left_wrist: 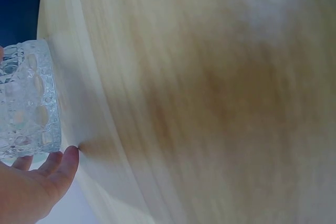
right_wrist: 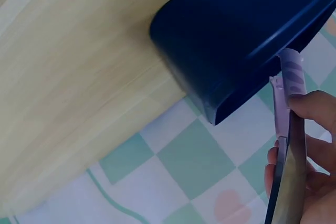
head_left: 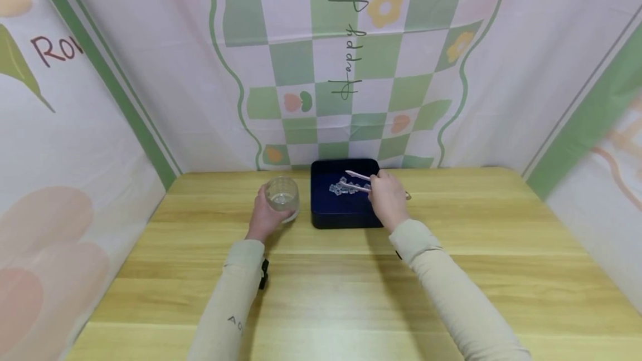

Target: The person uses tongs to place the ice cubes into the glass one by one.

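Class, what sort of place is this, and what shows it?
Probably a small screened-off tabletop workspace, perhaps a booth: printed sheets hang behind and on both sides of a wood-grain table, where a dark tray stands.

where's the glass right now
In the head view, the glass is left of centre, just to the left of the dark blue tray, held by the left hand.

Long cream sleeves (head_left: 458, 299) are worn; dark letters (head_left: 234, 322) are printed on the left, where a black fitting (head_left: 263, 274) is seen.
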`<move>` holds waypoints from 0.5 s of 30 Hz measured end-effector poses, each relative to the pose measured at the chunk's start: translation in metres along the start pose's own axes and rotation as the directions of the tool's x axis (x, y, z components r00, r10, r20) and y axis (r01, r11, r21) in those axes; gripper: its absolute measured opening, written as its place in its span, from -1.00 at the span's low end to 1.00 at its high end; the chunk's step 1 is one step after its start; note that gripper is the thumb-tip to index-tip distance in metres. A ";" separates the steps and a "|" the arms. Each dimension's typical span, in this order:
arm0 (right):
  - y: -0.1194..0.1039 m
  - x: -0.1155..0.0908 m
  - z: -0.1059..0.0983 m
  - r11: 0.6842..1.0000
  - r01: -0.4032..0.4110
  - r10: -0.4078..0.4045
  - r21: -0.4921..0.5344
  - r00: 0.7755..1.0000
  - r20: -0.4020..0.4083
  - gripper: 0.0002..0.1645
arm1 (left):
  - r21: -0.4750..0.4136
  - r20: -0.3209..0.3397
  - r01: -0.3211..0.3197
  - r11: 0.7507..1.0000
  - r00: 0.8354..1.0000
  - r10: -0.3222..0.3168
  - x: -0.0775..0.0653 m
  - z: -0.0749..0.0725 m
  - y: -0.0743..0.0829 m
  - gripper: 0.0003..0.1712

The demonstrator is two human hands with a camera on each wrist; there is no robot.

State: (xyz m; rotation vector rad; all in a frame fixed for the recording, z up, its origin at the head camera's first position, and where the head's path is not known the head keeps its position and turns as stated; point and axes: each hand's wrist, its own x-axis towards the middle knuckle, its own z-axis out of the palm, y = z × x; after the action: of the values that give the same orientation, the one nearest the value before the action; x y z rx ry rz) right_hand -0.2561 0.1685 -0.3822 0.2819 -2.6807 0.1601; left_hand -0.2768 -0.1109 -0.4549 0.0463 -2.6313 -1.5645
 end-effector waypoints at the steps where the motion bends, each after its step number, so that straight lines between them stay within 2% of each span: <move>1: 0.001 -0.001 0.001 1.000 -0.002 0.002 -0.007 1.000 0.002 -0.78 | -0.002 0.001 0.002 1.000 1.000 -0.002 0.000 0.000 0.000 0.15; 9: 0.004 -0.006 0.006 0.995 -0.033 0.038 -0.090 0.998 0.055 -0.85 | -0.005 0.012 0.003 1.000 1.000 -0.003 -0.001 -0.002 -0.001 0.14; 15: 0.007 -0.007 0.009 0.990 -0.056 0.064 -0.130 0.996 0.058 -0.90 | -0.003 0.012 0.006 1.000 1.000 -0.006 -0.001 -0.001 0.000 0.15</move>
State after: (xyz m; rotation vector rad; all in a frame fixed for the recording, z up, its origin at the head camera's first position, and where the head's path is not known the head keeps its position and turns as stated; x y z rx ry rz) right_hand -0.2557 0.1746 -0.3939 0.1683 -2.7480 -0.0033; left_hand -0.2757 -0.1118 -0.4539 0.0446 -2.6400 -1.5747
